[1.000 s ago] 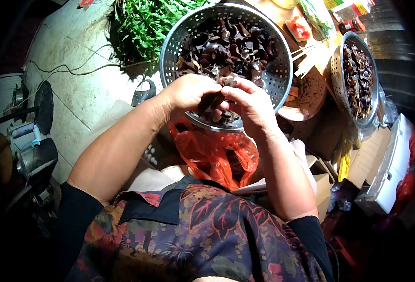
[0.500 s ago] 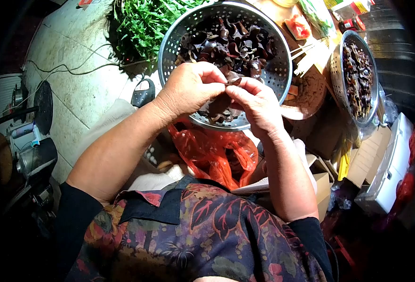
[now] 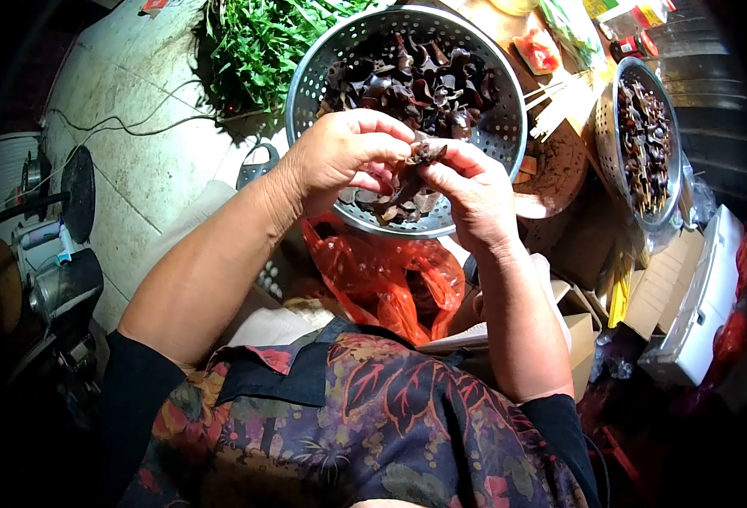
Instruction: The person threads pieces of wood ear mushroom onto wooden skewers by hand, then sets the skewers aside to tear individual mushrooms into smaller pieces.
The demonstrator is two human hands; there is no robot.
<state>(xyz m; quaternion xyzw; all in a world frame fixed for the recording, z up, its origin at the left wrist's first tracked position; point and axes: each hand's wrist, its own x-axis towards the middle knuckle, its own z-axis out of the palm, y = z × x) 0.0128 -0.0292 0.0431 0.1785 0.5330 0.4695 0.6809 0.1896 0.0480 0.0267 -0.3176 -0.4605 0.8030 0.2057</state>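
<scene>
Dark brown wood ear mushrooms (image 3: pixel 416 80) fill much of a perforated metal colander (image 3: pixel 301 97) in front of me. Over its near side, my right hand (image 3: pixel 478 193) pinches one wood ear piece (image 3: pixel 424 155) between thumb and fingers. My left hand (image 3: pixel 335 157) meets the same piece from the other side, with thumb and forefinger at its edge and the lower fingers curled loosely beneath. Part of the piece hangs down between the hands. More wood ears lie under them, partly hidden by my fingers.
A second colander (image 3: pixel 628 190) at right holds skewered dark pieces. Bare wooden skewers (image 3: pixel 564 102) lie near a round wooden board (image 3: pixel 551 190). Leafy greens (image 3: pixel 251 55) sit at upper left. A red plastic bag (image 3: pixel 373 275) is below the colander; cardboard (image 3: pixel 666 279) lies right.
My hands have parted slightly, and the left fingers have loosened from a tight pinch. The wood ear piece now shows more between them, tilted up on the right side.
</scene>
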